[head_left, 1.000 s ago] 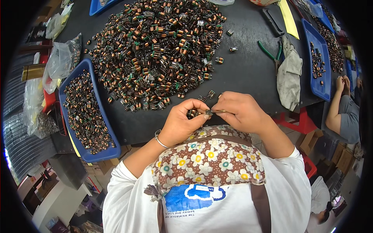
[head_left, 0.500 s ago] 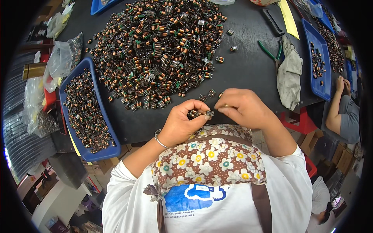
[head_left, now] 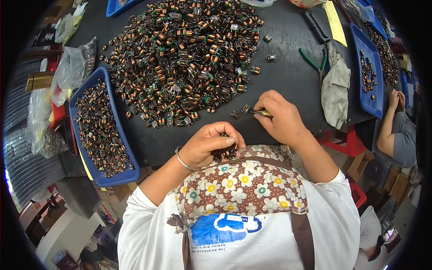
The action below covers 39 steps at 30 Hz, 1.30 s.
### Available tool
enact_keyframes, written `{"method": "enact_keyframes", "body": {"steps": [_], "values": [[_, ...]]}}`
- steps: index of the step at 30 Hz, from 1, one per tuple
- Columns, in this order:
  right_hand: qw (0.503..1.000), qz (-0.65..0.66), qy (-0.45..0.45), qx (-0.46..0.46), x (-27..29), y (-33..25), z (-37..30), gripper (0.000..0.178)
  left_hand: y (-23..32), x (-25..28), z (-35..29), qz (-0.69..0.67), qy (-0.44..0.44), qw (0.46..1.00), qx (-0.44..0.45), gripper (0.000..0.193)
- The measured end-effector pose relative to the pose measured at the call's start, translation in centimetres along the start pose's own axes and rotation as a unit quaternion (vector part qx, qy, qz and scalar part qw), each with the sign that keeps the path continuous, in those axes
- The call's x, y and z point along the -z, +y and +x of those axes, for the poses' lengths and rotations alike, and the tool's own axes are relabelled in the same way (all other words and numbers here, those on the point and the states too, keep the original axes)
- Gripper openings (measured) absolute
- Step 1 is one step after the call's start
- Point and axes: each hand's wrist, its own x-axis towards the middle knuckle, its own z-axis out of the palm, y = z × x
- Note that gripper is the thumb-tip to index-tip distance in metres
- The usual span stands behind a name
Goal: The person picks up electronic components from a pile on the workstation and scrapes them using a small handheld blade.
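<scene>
My left hand (head_left: 202,146) is closed around several small copper-wound coils (head_left: 223,154) with dark pins, just above the flowered apron (head_left: 243,182). Between the fingers of my right hand (head_left: 285,119) is a slim yellowish tool (head_left: 265,113), mostly hidden by the fingers. The tool's tip points left, close to a loose coil (head_left: 245,109) on the dark table; whether they touch is too small to tell. A second loose coil (head_left: 235,114) lies beside that one. Beyond both hands spreads a large heap of such coils (head_left: 180,63).
A blue tray (head_left: 118,181) full of coils stands at the left. Green-handled pliers (head_left: 310,60), a grey cloth (head_left: 335,92) and another blue tray (head_left: 373,107) lie to the right. A black-handled tool (head_left: 316,27) is farther back. A co-worker's arm (head_left: 388,128) shows at far right.
My right hand has moved away from the left, up toward the loose coils on the table. The left hand has drawn back slightly and closed in around its coils.
</scene>
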Motion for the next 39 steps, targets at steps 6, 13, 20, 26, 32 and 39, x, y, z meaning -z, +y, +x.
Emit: {"method": "enact_keyframes", "body": {"steps": [6, 13, 20, 26, 32, 39], "values": [[0.999, 0.000, 0.024, -0.030, 0.4, -0.3, -0.1, 0.022, 0.3, -0.6, 0.1, 0.096, 0.063, 0.992, 0.042, 0.011], [0.993, 0.118, -0.030, -0.011, -0.2, -0.8, -0.2, 0.015, 0.6, -2.0, 0.6, 0.233, 0.170, 0.957, 0.010, 0.021], [0.993, 0.102, -0.059, -0.029, 1.2, -1.8, -0.1, 0.024, 0.4, -1.9, 0.4, 0.252, 0.192, 0.948, -0.002, 0.021], [0.995, -0.020, -0.101, -0.014, -0.3, -1.4, -0.9, 0.030, 0.4, -2.0, 0.3, 0.246, 0.211, 0.946, -0.023, 0.018], [0.940, 0.304, -0.129, -0.087, -0.7, -0.8, -0.3, 0.026, -0.4, -1.2, 0.9, 0.312, 0.127, 0.932, -0.133, 0.018], [0.900, 0.380, -0.174, -0.123, -0.9, -1.1, 0.5, 0.016, 0.3, -1.3, 0.1, 0.213, 0.139, 0.965, -0.056, 0.015]]}}
